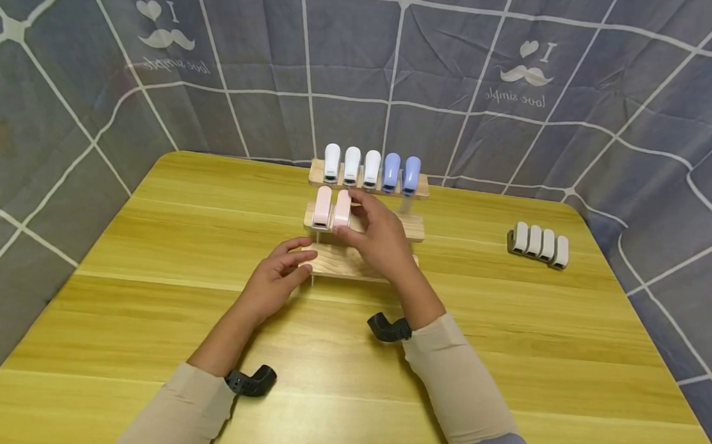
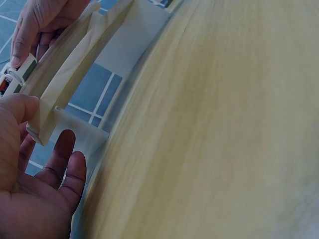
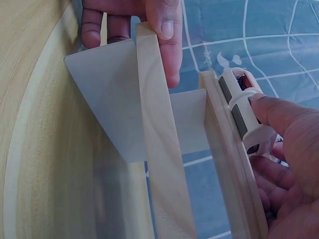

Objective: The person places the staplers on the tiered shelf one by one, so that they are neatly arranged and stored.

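Note:
A three-tier wooden display rack (image 1: 334,262) stands near the back of the table. My right hand (image 1: 382,238) pinches a small pink stapler (image 1: 341,210) on the middle tier, thumb and fingers on its sides. Another pink stapler (image 1: 322,209) sits just left of it. At the left end of the bottom tier is my left hand (image 1: 272,282); the left wrist view shows its thumb and a finger gripping the board's end (image 2: 42,122), other fingers spread below. Clear side supports (image 3: 107,89) join the tiers.
The top tier bears three white staplers (image 1: 351,166) and two blue staplers (image 1: 391,172). Several grey-white staplers (image 1: 534,241) stand in a row on the table at the right. Behind the wooden table (image 1: 204,238) hangs a grey checked curtain (image 1: 351,47).

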Action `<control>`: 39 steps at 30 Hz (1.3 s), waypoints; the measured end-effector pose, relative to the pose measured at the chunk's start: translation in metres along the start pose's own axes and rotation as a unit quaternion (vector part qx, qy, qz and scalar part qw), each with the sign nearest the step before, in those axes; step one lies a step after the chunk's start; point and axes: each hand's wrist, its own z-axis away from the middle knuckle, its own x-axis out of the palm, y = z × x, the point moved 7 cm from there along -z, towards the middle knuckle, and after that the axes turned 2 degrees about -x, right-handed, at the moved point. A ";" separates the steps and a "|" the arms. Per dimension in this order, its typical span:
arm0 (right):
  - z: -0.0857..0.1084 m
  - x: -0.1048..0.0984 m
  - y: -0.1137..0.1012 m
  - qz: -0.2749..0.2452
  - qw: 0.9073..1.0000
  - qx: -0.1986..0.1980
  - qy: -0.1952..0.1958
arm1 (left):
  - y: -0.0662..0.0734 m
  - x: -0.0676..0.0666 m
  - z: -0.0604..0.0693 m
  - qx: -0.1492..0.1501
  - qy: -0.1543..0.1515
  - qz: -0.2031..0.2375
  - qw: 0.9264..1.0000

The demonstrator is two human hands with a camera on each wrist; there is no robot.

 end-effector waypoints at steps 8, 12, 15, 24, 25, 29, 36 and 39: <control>0.000 0.001 -0.001 0.002 1.000 -0.009 0.005 | 0.003 0.000 0.001 0.002 0.000 -0.003 1.000; 0.000 0.001 -0.001 0.005 1.000 -0.010 0.010 | 0.004 0.000 0.001 0.001 0.000 0.000 1.000; 0.000 0.001 -0.001 0.006 1.000 -0.009 0.014 | 0.002 0.000 0.000 -0.002 0.000 0.001 1.000; 0.000 0.001 -0.001 0.011 1.000 -0.013 0.022 | -0.015 0.000 -0.005 0.001 0.003 0.006 1.000; 0.000 0.001 -0.001 0.011 1.000 -0.014 0.022 | -0.010 0.000 -0.004 -0.002 0.001 0.005 1.000; 0.000 0.001 -0.001 0.008 1.000 -0.014 0.023 | 0.001 0.000 0.000 -0.007 -0.004 0.004 1.000; 0.000 0.001 0.000 0.005 1.000 -0.011 0.023 | 0.000 0.000 0.000 -0.008 -0.003 0.002 1.000; 0.000 0.001 0.001 0.004 1.000 -0.009 0.020 | 0.000 0.000 0.000 -0.008 -0.002 0.000 1.000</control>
